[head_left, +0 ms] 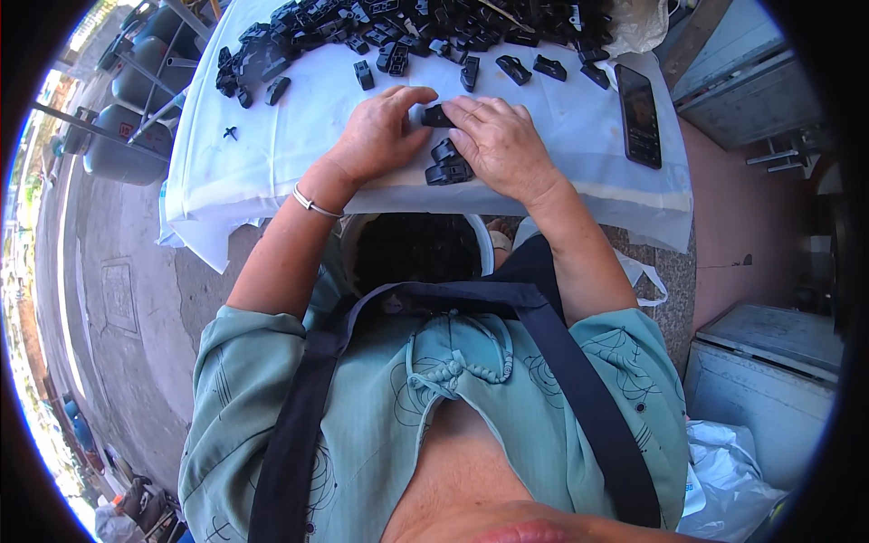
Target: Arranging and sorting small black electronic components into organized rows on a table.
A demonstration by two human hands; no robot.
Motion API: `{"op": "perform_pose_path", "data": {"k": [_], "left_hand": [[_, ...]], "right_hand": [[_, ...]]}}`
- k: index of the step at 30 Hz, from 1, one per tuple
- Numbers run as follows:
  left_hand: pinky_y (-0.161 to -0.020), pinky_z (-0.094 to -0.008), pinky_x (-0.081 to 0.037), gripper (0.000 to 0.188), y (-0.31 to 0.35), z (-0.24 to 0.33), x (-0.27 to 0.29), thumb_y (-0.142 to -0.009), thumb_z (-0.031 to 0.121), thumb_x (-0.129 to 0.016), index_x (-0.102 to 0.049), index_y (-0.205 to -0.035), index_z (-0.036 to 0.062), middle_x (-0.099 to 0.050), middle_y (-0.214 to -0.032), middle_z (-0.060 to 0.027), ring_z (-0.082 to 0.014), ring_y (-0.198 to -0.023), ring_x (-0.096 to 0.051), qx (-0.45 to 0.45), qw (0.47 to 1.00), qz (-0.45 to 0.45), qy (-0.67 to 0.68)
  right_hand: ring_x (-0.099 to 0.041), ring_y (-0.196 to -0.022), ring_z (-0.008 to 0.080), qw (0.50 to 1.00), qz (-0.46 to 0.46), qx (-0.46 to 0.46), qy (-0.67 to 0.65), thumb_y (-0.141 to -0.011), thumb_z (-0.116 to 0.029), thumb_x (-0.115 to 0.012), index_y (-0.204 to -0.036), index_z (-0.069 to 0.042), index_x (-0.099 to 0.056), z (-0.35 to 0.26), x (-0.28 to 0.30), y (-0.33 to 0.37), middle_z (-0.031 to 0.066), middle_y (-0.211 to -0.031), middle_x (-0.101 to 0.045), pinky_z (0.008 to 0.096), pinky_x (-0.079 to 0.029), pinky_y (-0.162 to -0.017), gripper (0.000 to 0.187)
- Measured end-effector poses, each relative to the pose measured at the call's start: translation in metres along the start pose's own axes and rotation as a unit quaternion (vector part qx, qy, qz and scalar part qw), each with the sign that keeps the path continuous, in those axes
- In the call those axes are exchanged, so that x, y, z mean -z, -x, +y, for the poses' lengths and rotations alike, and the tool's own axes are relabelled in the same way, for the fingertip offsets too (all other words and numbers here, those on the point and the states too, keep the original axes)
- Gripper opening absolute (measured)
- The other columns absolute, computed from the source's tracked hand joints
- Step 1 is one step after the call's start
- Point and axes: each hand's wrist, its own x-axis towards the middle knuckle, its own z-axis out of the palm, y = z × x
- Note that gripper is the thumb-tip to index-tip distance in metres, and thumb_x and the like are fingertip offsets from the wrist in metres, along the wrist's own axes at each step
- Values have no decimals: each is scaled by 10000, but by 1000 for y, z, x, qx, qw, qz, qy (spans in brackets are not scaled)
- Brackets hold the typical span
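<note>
At the near middle of the white-covered table, my right hand has its fingertips on a small black plastic part, gripping its right side. Facing it from the left is my left hand, thumb and index finger curved apart, with the part at the gap between them. It does not appear to grip the part. Two or so more black plastic parts lie close together below the right hand's thumb. Across the far side spreads a heap of similar black parts, with several loose ones along its near edge.
A dark phone lies at the table's right. Below the table's front edge, between my legs, stands a white bucket with dark contents. A grey metal cabinet and a white plastic bag are at right; grey chairs stand left.
</note>
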Motion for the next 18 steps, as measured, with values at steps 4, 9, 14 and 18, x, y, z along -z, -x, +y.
{"op": "perform_pose_path", "data": {"k": [4,9,14,18], "left_hand": [[-742,-368,-524,383,2,-14,15,-783,199,-686,-601,-1135,77,-602,-1078,-150,-297,-839,-635,31,986,134,-96],[-821,-397,-500,361,-7,-41,19,-806,237,-650,-604,-1137,101,-615,-1083,-149,-312,-944,-617,138,959,140,-204],[-810,-378,-502,240,8,-28,13,-777,132,-655,-655,-1016,108,-648,-963,-111,-302,-910,-621,113,983,116,-87],[-790,-355,-512,220,10,-14,14,-753,62,-671,-671,-970,101,-653,-921,-102,-277,-845,-627,36,998,60,1]], "right_hand": [[-560,-1102,260,998,-19,-36,-47,-906,-199,-567,-1121,-48,-649,4,-5,-4,110,-1155,-629,371,-434,-935,276],[-598,-1021,295,993,92,-14,-72,-893,-101,-538,-1079,-39,-648,36,-10,-37,135,-1124,-625,367,-487,-871,224],[-601,-970,295,996,6,-63,59,-816,-77,-614,-1078,-57,-636,47,-21,-36,119,-1094,-603,378,-493,-854,264],[-598,-970,293,998,6,-56,41,-784,-73,-646,-1035,-49,-619,27,-7,-24,118,-1013,-606,387,-491,-852,254]]}}
